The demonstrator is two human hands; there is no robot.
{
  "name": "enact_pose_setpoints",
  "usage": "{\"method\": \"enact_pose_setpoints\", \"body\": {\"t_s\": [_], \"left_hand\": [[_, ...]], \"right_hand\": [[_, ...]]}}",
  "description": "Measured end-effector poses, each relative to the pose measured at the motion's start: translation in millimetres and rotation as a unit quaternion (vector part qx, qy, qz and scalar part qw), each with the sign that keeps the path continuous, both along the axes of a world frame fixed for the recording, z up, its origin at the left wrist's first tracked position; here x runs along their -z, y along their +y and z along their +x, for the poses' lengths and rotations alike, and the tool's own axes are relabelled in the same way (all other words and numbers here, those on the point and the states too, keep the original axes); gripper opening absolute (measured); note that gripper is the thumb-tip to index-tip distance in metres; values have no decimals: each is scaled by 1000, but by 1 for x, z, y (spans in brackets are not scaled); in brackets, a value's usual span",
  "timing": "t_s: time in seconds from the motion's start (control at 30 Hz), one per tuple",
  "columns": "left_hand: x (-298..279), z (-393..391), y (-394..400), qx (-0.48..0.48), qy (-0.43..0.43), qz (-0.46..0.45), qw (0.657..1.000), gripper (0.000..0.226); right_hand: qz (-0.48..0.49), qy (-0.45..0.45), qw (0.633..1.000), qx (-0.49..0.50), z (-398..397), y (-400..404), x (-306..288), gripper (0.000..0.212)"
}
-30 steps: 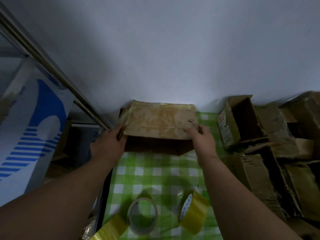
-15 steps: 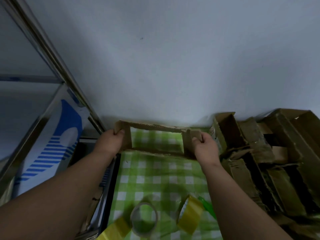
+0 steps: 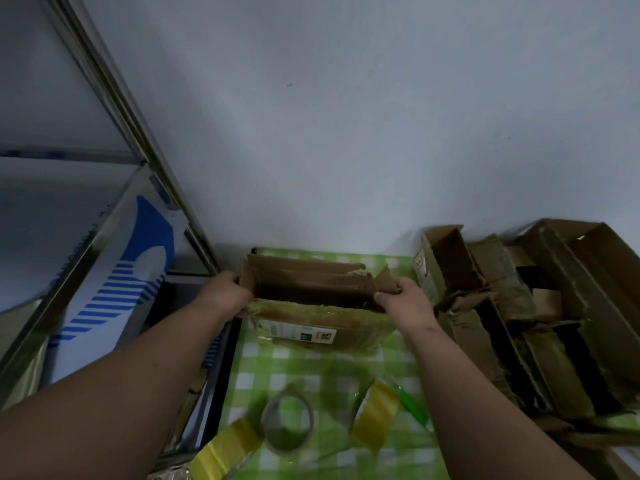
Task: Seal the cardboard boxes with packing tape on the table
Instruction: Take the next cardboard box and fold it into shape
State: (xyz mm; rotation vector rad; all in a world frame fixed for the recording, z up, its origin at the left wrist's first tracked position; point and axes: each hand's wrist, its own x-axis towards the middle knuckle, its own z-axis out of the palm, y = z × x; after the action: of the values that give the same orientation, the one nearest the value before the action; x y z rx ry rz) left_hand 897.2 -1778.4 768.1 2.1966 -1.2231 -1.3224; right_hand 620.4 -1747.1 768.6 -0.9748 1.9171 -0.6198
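Observation:
A worn brown cardboard box [image 3: 322, 327] stands on the green checked tablecloth [image 3: 311, 379] near the wall, its top open and dark inside. A white label shows on its near side. My left hand [image 3: 227, 297] grips the box's left end. My right hand [image 3: 403, 303] holds the right end flap, thumb on the near edge. Three tape rolls lie near me: a yellow roll [image 3: 225, 452] at the front left, a nearly empty clear roll [image 3: 286, 424] in the middle, and a yellow roll [image 3: 374, 414] standing on edge to the right.
A heap of several open, battered cardboard boxes [image 3: 540, 306] fills the right side of the table. A metal shelf frame [image 3: 138, 140] and a white-and-blue carton [image 3: 117, 289] stand at the left. A green object [image 3: 412, 407] lies beside the right yellow roll.
The box has been turned over in both hands: its flat taped side faced me at first, and now it sits with the opening up and its labelled side toward me.

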Motion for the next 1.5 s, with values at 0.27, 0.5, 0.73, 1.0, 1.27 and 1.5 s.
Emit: {"method": "enact_pose_setpoints", "body": {"t_s": [0.27, 0.5, 0.73, 1.0, 1.27, 1.5], "left_hand": [[-1, 2, 6, 41, -29, -77, 996, 36], [-2, 6, 10, 84, -13, -67, 994, 46], [3, 8, 11, 139, -9, -33, 990, 56], [11, 3, 12, 141, -17, -31, 989, 62], [9, -7, 18, 182, -29, -6, 983, 77], [-2, -9, 8, 221, -54, 23, 974, 91]], "right_hand": [[-38, -2, 999, 5, 5, -1, 4, 49], [-25, 33, 998, -49, 8, -3, 6, 51], [-15, 22, 996, -86, 12, -2, 4, 59], [-1, 59, 982, -180, 6, 3, 7, 60], [49, 105, 964, -239, 5, -6, 6, 57], [88, 166, 944, -271, 11, -32, 10, 44]]}}
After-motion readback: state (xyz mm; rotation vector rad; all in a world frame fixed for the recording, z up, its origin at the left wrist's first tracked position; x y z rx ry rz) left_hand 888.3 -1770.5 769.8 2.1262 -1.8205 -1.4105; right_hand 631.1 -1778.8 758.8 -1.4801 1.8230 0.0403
